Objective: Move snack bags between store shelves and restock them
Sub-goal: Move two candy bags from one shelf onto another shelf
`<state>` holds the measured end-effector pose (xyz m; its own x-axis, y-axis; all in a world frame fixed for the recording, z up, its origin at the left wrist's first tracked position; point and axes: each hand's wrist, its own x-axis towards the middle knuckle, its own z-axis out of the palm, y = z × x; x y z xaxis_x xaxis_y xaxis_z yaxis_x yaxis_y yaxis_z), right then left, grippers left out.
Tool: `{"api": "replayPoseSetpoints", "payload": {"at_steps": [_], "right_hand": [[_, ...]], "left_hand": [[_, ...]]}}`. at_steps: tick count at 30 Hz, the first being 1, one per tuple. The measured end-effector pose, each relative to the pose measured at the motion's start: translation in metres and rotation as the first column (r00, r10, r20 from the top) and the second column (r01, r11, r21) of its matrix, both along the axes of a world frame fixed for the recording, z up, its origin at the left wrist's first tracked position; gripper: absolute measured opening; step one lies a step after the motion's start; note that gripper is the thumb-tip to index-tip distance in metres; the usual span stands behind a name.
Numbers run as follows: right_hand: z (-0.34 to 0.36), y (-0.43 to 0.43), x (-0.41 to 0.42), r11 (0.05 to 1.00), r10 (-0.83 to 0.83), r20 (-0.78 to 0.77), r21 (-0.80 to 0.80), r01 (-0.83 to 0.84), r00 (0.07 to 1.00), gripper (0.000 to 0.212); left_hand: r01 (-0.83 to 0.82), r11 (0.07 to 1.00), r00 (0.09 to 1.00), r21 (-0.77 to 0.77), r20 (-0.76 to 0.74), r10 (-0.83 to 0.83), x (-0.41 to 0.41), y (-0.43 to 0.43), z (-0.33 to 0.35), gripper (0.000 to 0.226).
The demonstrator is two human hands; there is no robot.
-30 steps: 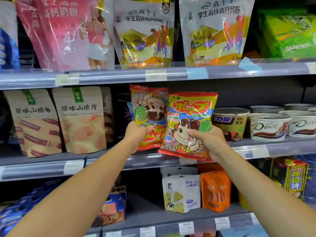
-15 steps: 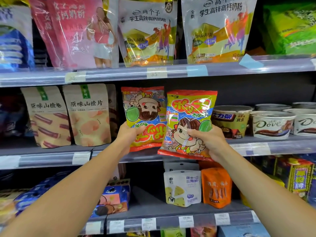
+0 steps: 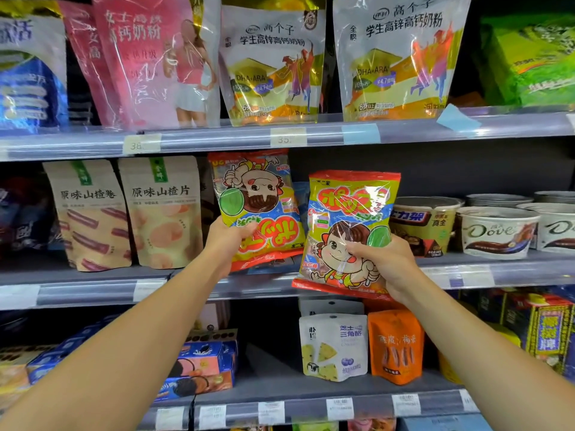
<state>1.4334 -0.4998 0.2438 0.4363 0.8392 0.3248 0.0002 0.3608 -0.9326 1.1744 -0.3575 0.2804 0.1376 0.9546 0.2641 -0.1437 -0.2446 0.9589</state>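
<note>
Snack bags (image 3: 348, 231) by mid shelf (image 3: 497, 275).

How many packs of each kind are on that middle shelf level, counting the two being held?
Cartoon candy bags, one in the left hand, one in the right hand: 2
Beige hawthorn pouches: 2
Dove tubs with readable fronts: 2
Snickers tub: 1
Total: 7, leaving out the tubs half hidden behind.
</note>
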Motion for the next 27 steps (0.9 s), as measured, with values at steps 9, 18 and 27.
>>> {"api": "replayPoseSetpoints", "payload": {"at_steps": [9, 18, 27], "right_hand": [[-0.002, 0.004, -0.001, 1.0, -0.009, 0.013, -0.018, 0.009, 1.0, 0.041], [-0.005, 0.006, -0.016, 0.993, 0.116, -0.009, -0.011, -0.116, 0.993, 0.044], [-0.018, 0.01, -0.054, 0.978, 0.208, -0.002, -0.003, -0.208, 0.978, 0.031]], "left_hand": [[-0.015, 1.0, 1.0, -0.003, -0.008, 0.015, -0.013, -0.003, 0.003, 0.025], [-0.065, 0.997, 0.996, 0.029, -0.065, 0.067, -0.039, -0.025, -0.011, 0.024], [-0.145, 0.989, 0.981, -0.004, -0.134, 0.143, -0.102, -0.065, -0.033, 0.02]]}}
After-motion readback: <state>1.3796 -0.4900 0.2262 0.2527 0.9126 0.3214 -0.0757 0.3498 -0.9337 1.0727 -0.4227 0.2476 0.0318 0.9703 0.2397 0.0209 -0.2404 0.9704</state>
